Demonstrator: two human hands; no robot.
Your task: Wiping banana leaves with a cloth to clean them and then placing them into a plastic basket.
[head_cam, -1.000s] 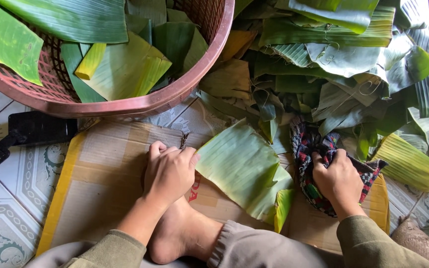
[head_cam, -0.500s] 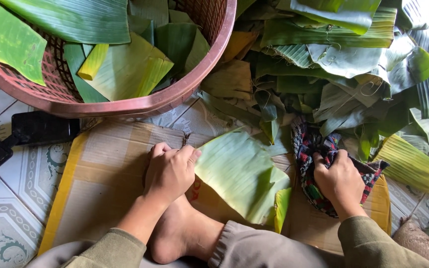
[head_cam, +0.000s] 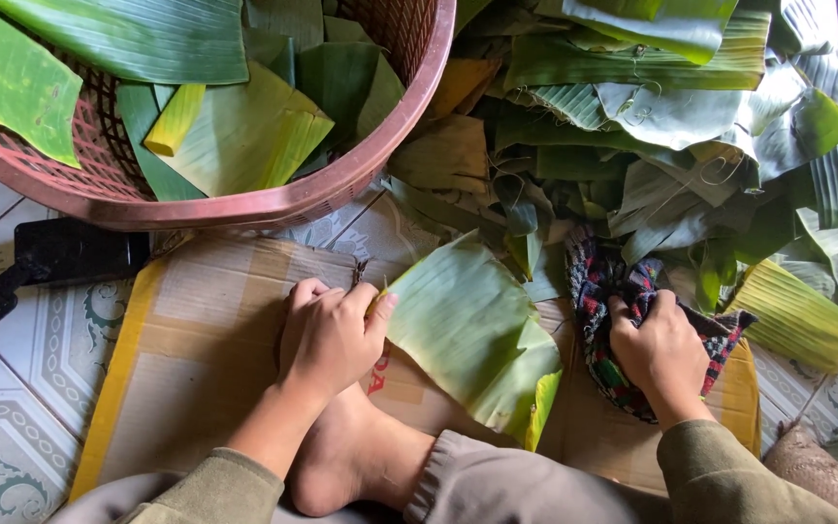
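On flat cardboard (head_cam: 215, 359), I see my left hand (head_cam: 330, 335) pinching a ribbed, pale-green leaf piece (head_cam: 467, 325) at its edge. My right hand (head_cam: 661, 354) grips a crumpled chequered woven cloth (head_cam: 598, 291).

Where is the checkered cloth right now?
In the head view, the checkered cloth is bunched under the right hand on the flattened cardboard, right of the banana leaf piece and below the leaf pile.

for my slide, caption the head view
Left hand pins a green banana leaf on cardboard; right hand grips a checked cloth.
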